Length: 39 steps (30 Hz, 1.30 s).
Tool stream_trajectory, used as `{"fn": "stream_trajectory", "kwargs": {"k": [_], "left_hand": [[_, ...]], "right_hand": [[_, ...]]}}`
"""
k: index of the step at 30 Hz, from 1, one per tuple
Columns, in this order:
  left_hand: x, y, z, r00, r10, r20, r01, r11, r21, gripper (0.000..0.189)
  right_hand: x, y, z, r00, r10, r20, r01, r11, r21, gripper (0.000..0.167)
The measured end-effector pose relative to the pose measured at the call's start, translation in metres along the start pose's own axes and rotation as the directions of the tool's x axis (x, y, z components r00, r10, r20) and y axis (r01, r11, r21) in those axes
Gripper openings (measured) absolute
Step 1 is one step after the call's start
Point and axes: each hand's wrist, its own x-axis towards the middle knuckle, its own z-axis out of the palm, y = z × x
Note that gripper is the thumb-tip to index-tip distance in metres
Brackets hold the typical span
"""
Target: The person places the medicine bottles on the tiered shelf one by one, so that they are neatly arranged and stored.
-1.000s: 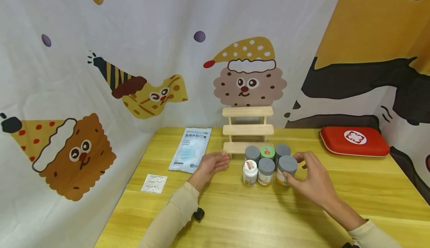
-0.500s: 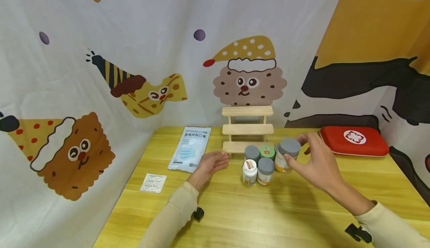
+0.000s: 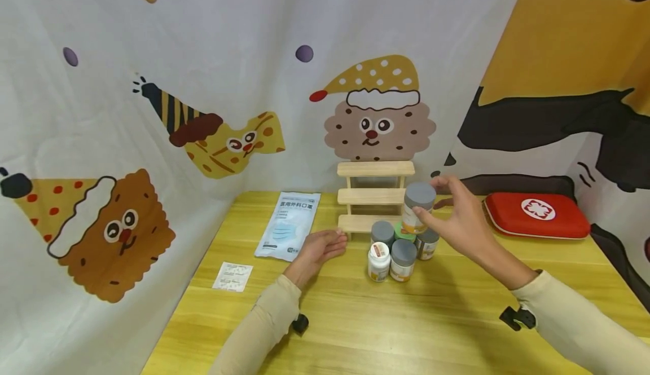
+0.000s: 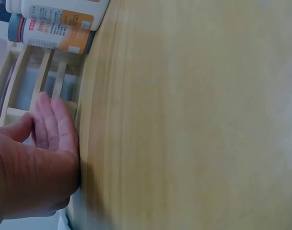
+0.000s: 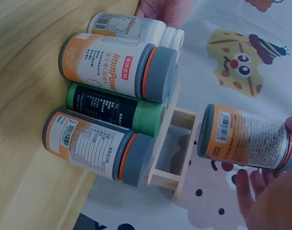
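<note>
My right hand (image 3: 464, 220) pinches a grey-lidded pill bottle (image 3: 417, 208) by its lid end, lifted above the other bottles in front of the wooden three-step rack (image 3: 376, 197). In the right wrist view the held bottle (image 5: 246, 139) hangs apart from the rack. Beneath it stand several bottles: a small white bottle (image 3: 378, 262), a grey-lidded one (image 3: 403, 260) beside it, and a green-lidded bottle (image 5: 115, 109) partly hidden in the head view. The left hand (image 3: 316, 255) rests edge-down on the table at the rack's left end, fingers extended, holding nothing; the left wrist view shows its palm (image 4: 45, 163).
A blue and white mask packet (image 3: 288, 225) lies left of the rack. Farther left is a small white printed sachet (image 3: 232, 277). A red first-aid case (image 3: 537, 215) sits at the back right. A printed cloth (image 3: 284, 36) hangs behind the wooden table (image 3: 355, 330).
My right hand has lifted the grey-lidded bottle from the front right of the group and carried it up and left, toward the rack. The left hand stays in place.
</note>
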Motion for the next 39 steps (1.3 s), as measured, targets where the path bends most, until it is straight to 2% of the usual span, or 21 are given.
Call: {"fn": "stream_trajectory", "kwargs": {"k": [9,15,22,30,39], "left_hand": [[-0.001,0.003,0.002,1.000,-0.009,-0.003,0.009,1.000,-0.003,0.039],[0.001,0.002,0.003,1.000,-0.010,0.008,0.010,1.000,0.002,0.040],[0.000,0.002,0.001,1.000,-0.002,0.012,0.002,1.000,0.007,0.042],[-0.002,0.004,0.002,1.000,-0.007,0.002,0.007,1.000,0.003,0.043],[-0.001,0.002,0.002,1.000,-0.022,-0.005,0.022,1.000,-0.015,0.045]], "right_hand": [[0.020,0.005,0.016,1.000,0.018,0.018,-0.020,0.991,0.131,0.052],[0.038,0.003,0.027,0.998,0.064,0.009,-0.065,0.969,0.240,0.052],[0.058,-0.006,0.047,0.996,0.086,0.040,-0.094,0.942,0.321,0.055],[0.082,-0.008,0.072,0.992,0.119,-0.031,-0.101,0.929,0.356,0.055],[0.100,-0.002,0.093,0.985,0.163,-0.059,-0.125,0.904,0.410,0.057]]}}
